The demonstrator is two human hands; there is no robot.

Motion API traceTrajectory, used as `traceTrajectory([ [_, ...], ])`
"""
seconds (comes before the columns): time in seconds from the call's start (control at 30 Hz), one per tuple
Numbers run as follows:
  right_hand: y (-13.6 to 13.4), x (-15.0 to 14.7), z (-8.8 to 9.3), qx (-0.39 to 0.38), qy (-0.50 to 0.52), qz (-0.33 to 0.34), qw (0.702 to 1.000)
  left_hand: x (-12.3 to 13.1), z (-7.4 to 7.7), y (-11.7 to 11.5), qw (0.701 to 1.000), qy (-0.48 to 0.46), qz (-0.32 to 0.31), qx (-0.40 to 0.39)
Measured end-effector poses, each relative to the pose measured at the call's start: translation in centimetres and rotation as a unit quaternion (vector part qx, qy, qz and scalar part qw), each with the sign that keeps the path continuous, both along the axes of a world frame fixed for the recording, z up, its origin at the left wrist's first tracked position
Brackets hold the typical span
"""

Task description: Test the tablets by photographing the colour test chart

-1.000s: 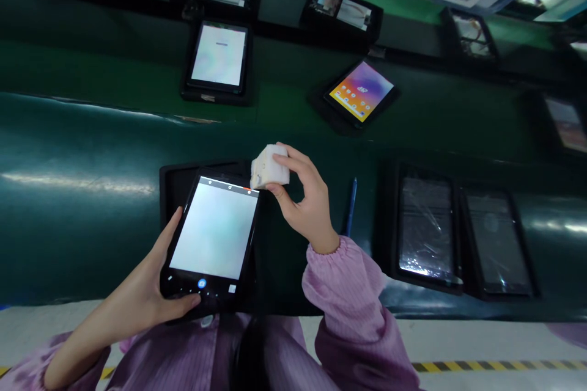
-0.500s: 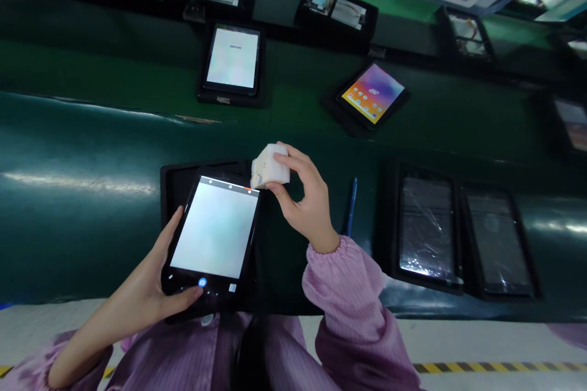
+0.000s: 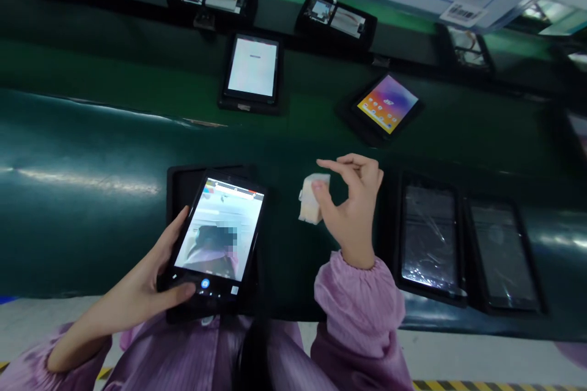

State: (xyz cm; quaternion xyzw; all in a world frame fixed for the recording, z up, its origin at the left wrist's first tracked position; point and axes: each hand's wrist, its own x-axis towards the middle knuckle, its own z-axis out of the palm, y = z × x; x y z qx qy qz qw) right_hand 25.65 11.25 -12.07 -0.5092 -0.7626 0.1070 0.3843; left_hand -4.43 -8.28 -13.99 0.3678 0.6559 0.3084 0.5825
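The left hand (image 3: pixel 151 284) grips the lit tablet (image 3: pixel 220 238) by its near-left corner, over a black tray (image 3: pixel 181 180) on the green surface (image 3: pixel 92 195). Just right of it, the white block (image 3: pixel 312 200) touches the thumb of the right hand (image 3: pixel 353 208) — fingers loosely curled, grip unclear.

Tablet (image 3: pixel 220 229): black bezel, screen patched white, purple and dark, blue dot below. Block (image 3: pixel 310 198): off-white. Surface (image 3: pixel 92 195): glossy dark green. Sleeve (image 3: pixel 360 299): pink-purple. Tray (image 3: pixel 181 186): black. Far tablet (image 3: pixel 387 104): orange-to-purple gradient. Second far tablet (image 3: pixel 253 66): plain white screen. Floor stripe (image 3: pixel 495 385): yellow-black diagonals.
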Motion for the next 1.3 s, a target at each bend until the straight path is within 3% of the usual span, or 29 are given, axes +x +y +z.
traceTrajectory([
  [0.13,-1.3,-1.9,-0.4,-0.024,0.080,0.066,0.994,0.2,-0.4,0.8,0.987,-0.047,0.144,-0.050],
  [0.23,-2.6,-3.6,-1.1,-0.157,0.189,0.137,0.960,0.9,-0.6,1.1,0.970,-0.065,0.226,-0.065],
  [0.4,-3.8,-5.1,-2.6,-0.304,0.287,0.149,0.896,1.4,-1.1,0.9,0.937,-0.138,0.315,-0.062],
  [0.57,-4.7,-6.0,-3.1,-0.387,0.250,0.169,0.871,1.6,-1.2,1.1,0.933,-0.163,0.318,-0.038],
  [1.3,-3.6,-7.1,-4.5,-0.412,0.203,0.163,0.873,2.4,1.3,2.0,0.929,-0.163,0.321,-0.087],
])
